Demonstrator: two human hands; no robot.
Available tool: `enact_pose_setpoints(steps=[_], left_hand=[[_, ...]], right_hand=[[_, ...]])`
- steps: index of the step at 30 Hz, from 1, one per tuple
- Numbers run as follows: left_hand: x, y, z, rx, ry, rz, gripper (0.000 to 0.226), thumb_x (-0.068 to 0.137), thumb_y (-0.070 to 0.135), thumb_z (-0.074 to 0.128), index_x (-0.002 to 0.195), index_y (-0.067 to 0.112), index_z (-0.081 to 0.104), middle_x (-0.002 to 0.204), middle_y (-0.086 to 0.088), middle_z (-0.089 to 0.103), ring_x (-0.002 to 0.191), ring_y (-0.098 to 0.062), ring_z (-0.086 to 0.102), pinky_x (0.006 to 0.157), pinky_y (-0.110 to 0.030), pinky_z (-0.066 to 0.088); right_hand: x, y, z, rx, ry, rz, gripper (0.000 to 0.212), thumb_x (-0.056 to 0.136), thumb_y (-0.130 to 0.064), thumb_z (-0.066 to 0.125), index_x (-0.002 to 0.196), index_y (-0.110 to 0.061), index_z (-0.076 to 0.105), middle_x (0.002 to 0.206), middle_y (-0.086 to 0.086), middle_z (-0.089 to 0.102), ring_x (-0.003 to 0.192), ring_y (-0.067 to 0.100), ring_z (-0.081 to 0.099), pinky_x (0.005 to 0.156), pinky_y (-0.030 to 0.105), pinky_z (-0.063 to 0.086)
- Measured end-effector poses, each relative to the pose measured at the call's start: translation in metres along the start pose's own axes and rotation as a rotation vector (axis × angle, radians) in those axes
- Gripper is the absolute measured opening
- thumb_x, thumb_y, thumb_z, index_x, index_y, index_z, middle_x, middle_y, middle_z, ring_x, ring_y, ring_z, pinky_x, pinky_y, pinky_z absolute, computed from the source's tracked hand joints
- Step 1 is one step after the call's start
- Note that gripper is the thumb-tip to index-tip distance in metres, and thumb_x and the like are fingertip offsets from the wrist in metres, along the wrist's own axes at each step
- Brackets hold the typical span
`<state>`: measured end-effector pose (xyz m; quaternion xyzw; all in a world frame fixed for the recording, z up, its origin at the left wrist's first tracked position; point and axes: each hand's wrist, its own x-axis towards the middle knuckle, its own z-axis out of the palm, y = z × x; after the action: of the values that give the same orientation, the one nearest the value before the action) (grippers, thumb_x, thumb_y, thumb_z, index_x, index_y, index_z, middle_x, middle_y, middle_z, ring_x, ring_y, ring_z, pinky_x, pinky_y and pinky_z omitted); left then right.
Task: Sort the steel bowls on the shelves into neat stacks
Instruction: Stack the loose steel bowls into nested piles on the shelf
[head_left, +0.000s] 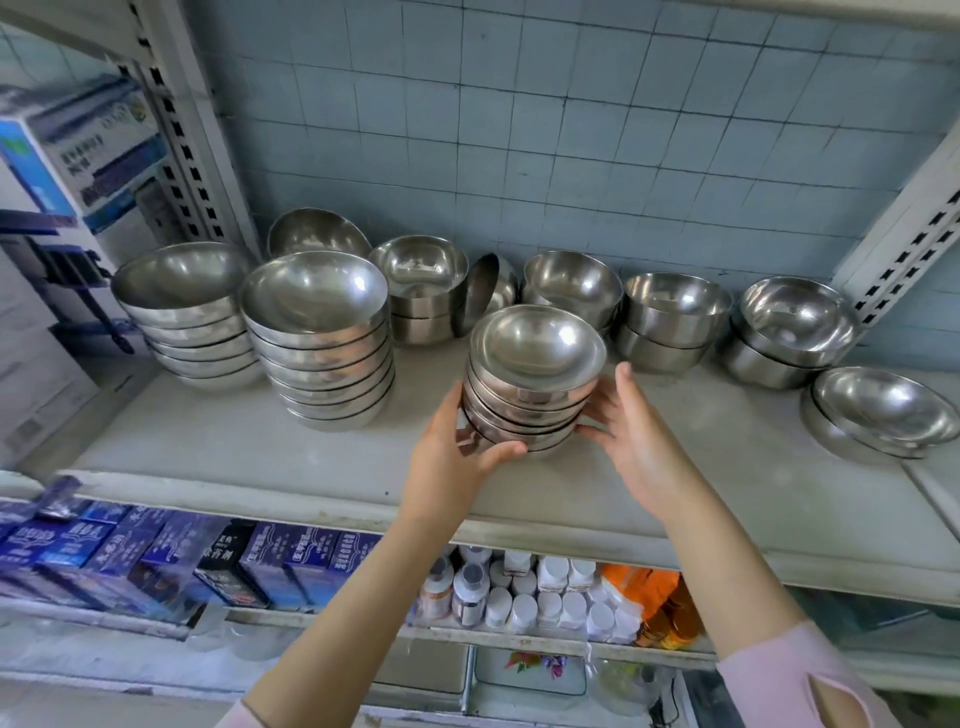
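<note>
A stack of several small steel bowls (535, 374) is in the middle of the white shelf (260, 447), near its front. My left hand (457, 441) grips the stack's lower left side, thumb curled under its front. My right hand (631, 431) touches the stack's right side with fingers nearly straight. Two taller stacks of wide bowls stand to the left (317, 332) (187, 312). Short stacks of deeper bowls line the back (423, 286) (670, 322) (789, 332). One bowl (485, 293) leans on its edge behind the held stack.
A shallow pair of bowls (883, 415) sits at the shelf's right end. Tiled wall (571, 156) closes the back; perforated uprights (182, 145) frame the bay. Boxes (78, 150) stand at left. The lower shelf holds blue cartons (156, 551) and white bottles (519, 592).
</note>
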<state>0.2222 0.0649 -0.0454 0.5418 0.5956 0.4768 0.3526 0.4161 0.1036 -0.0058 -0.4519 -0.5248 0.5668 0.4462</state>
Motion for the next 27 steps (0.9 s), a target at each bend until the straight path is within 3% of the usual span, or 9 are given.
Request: enact_pose_setpoints(steps=[2,5,6,8,10,13,17,21,27], left_hand=[[0.0,-0.003,-0.016,0.009,0.033,-0.01,0.077,0.068,0.035,0.085,0.133,0.028,0.046,0.121,0.0,0.061,0.091,0.0,0.06,0.067,0.001,0.041],[0.003,-0.008,-0.034,0.034,0.074,-0.009,0.062,0.07,0.032,0.084,0.121,0.029,0.049,0.117,0.001,0.061,0.087,0.006,0.055,0.066,0.004,0.038],[0.004,-0.009,-0.04,0.044,0.084,-0.005,0.065,0.07,0.032,0.084,0.125,0.024,0.05,0.117,0.001,0.061,0.086,0.005,0.055,0.067,0.004,0.037],[0.007,-0.013,-0.047,0.052,0.091,0.004,0.077,0.069,0.035,0.084,0.135,0.019,0.047,0.121,0.0,0.061,0.092,-0.001,0.059,0.071,0.004,0.038],[0.009,-0.017,-0.05,0.044,0.086,0.011,0.084,0.068,0.039,0.083,0.14,0.02,0.044,0.125,-0.003,0.062,0.1,-0.011,0.061,0.072,0.004,0.039],[0.007,-0.019,-0.049,0.038,0.094,0.053,0.094,0.067,0.039,0.083,0.146,0.02,0.035,0.133,-0.002,0.058,0.108,-0.016,0.061,0.074,0.004,0.039],[0.001,-0.016,-0.048,-0.01,0.094,0.081,0.097,0.071,0.031,0.082,0.15,0.021,0.027,0.129,0.012,0.051,0.106,-0.005,0.056,0.078,0.006,0.036],[-0.001,-0.015,-0.049,-0.014,0.084,0.076,0.096,0.072,0.031,0.082,0.15,0.02,0.026,0.129,0.011,0.052,0.105,-0.003,0.055,0.08,0.005,0.036],[0.0,-0.017,-0.048,-0.011,0.077,0.091,0.099,0.068,0.046,0.077,0.15,0.027,0.025,0.139,0.005,0.055,0.114,-0.014,0.06,0.098,-0.033,0.051]], right_hand=[[0.004,0.002,0.016,0.031,-0.034,-0.027,0.047,0.093,-0.054,0.037,0.112,-0.023,0.067,0.107,-0.01,0.075,0.111,0.01,0.064,0.091,0.031,0.047],[0.01,0.008,0.031,-0.034,-0.154,-0.081,0.036,0.088,-0.052,0.062,0.112,-0.025,0.069,0.119,-0.007,0.07,0.12,0.011,0.06,0.102,0.034,0.044],[0.012,0.011,0.034,-0.083,-0.192,-0.097,0.035,0.088,-0.041,0.07,0.12,-0.027,0.065,0.128,-0.007,0.067,0.126,0.011,0.057,0.105,0.031,0.044],[0.015,0.013,0.04,-0.158,-0.204,-0.123,0.055,0.082,-0.02,0.073,0.133,-0.026,0.055,0.137,-0.008,0.062,0.13,0.006,0.054,0.101,0.025,0.048],[0.019,0.012,0.044,-0.211,-0.179,-0.121,0.067,0.077,-0.013,0.076,0.138,-0.023,0.051,0.136,-0.006,0.061,0.121,0.001,0.06,0.096,0.027,0.052],[0.022,0.012,0.044,-0.286,-0.164,-0.121,0.068,0.078,-0.004,0.08,0.136,-0.025,0.052,0.131,-0.004,0.063,0.112,0.003,0.066,0.094,0.031,0.055],[0.025,0.011,0.043,-0.373,-0.104,-0.164,0.06,0.076,-0.01,0.083,0.124,-0.036,0.057,0.116,-0.024,0.068,0.113,-0.003,0.061,0.085,0.025,0.056],[0.027,0.01,0.043,-0.374,-0.062,-0.184,0.061,0.076,-0.008,0.084,0.129,-0.025,0.059,0.119,-0.016,0.068,0.108,0.001,0.064,0.079,0.021,0.052],[0.029,0.005,0.043,-0.379,-0.018,-0.216,0.058,0.073,-0.017,0.087,0.12,-0.04,0.06,0.12,-0.014,0.069,0.109,0.006,0.065,0.083,0.025,0.054]])
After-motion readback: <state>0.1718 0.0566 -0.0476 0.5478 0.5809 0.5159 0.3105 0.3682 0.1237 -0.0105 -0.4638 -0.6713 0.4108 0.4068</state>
